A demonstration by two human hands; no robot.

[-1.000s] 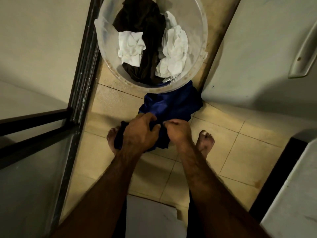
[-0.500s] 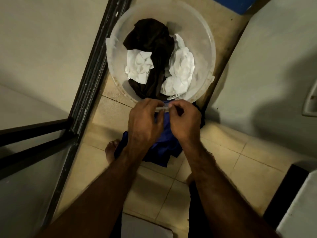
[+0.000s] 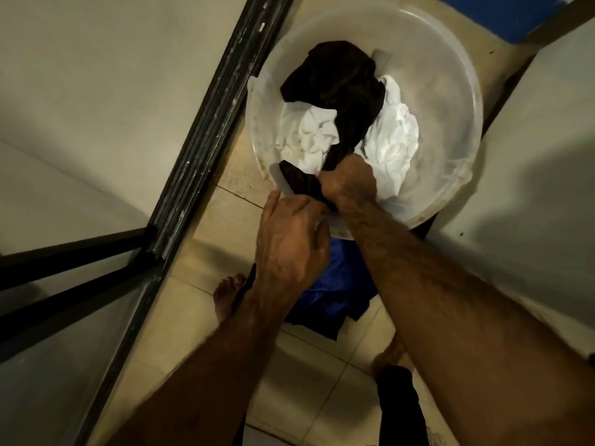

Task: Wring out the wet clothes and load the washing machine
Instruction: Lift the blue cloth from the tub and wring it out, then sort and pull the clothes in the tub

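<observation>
R hand (image 3: 349, 183) fisted tight on dark cloth (image 3: 341, 91) at tub's (image 3: 450, 91) near rim | L hand (image 3: 289, 243) just beside it, I can't tell its grip | blue cloth (image 3: 335, 284) on floor, near side of tub

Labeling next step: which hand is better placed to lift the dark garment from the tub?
Right. The right hand grips the dark garment inside the tub; the left hand sits at the rim, grip unclear.

You are looking at one clear tub (image 3: 463, 69), one dark garment (image 3: 347, 88) and two white cloths (image 3: 314, 136) (image 3: 392, 140) inside it, one blue garment (image 3: 335, 284) on the floor (image 3: 231, 220), and two bare feet (image 3: 227, 294) (image 3: 386, 355).
</observation>
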